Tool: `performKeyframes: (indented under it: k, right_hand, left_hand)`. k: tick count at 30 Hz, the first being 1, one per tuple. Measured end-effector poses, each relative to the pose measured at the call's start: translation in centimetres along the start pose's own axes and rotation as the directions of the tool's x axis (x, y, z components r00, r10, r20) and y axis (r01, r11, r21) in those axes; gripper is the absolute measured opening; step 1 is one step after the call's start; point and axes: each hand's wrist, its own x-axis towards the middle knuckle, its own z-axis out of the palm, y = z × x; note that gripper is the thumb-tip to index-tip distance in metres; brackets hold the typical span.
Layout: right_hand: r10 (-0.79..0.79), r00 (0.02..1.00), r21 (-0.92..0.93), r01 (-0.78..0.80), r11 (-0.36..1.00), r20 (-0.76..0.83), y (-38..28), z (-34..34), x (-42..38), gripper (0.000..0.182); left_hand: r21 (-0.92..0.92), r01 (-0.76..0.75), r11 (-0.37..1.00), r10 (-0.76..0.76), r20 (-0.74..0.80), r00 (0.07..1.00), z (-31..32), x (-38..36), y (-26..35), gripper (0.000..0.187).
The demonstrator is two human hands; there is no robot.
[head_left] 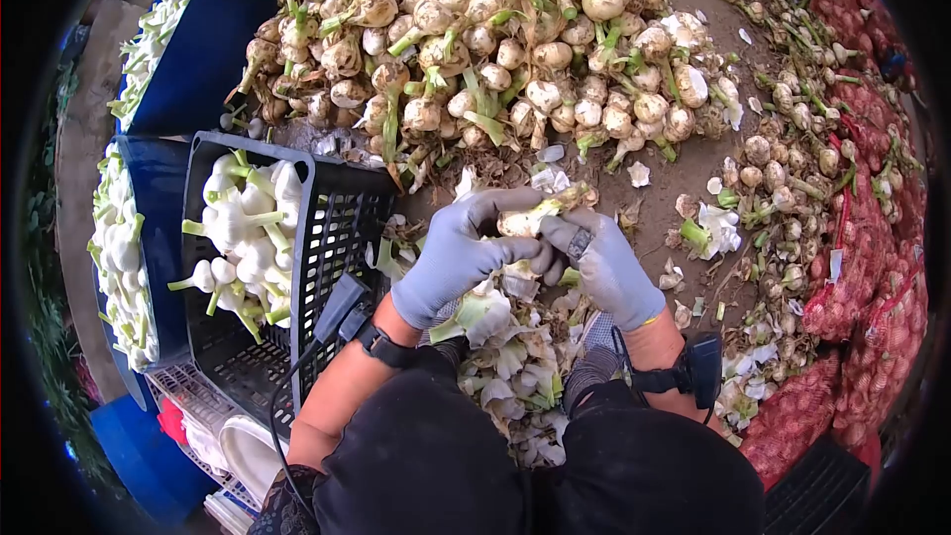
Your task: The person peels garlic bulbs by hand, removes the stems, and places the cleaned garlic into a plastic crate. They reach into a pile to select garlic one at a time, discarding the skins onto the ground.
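Observation:
In a pale grey glove, my left hand [461, 253] has its fingers and thumb curled round a garlic bulb [523, 223] with a short stalk. My right hand [604, 267], gloved the same way, closes on the stalk side of that bulb, and a small dark metallic piece [581, 242] sits at its fingers. Both hands meet above my lap. Below them, peeled garlic skins [510, 357] lie heaped between my legs.
Ahead rises a large pile of unpeeled garlic [495, 50]. A black crate [337, 228] with cleaned white bulbs [243, 228] stands at my left, beside blue bins [168, 198] of more garlic. Red mesh sacks [872, 267] line the right, near scattered small bulbs [778, 168].

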Motion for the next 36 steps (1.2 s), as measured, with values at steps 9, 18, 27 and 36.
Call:
performKeyframes:
  k: [9, 18, 27, 36]
  right_hand:
    - [-0.119, 0.968, -0.277, 0.054, 0.959, -0.221, 1.1, -0.1, 0.6, 0.017]
    - [-0.314, 0.943, -0.235, 0.282, 0.93, -0.113, -0.1, 0.8, 0.2, 0.018]
    - [-0.17, 0.982, -0.049, 0.166, 0.985, -0.086, 1.7, 1.5, 0.4, 0.019]
    - [-0.427, 0.903, -0.711, 0.267, 0.651, -0.053, 1.4, 1.2, 0.7, 0.021]
  left_hand:
    - [0.044, -0.058, 0.997, 0.055, 0.067, 0.996, -0.1, 0.3, -1.4, 0.048]
    - [-0.316, -0.078, 0.946, 0.141, 0.182, 0.973, 0.6, 0.1, -1.0, 0.067]
    - [0.365, -0.037, 0.93, 0.136, -0.249, 0.959, -1.4, 0.7, 0.2, 0.051]
    - [0.523, -0.209, 0.826, 0.279, -0.058, 0.958, -1.3, -0.2, 0.7, 0.04]
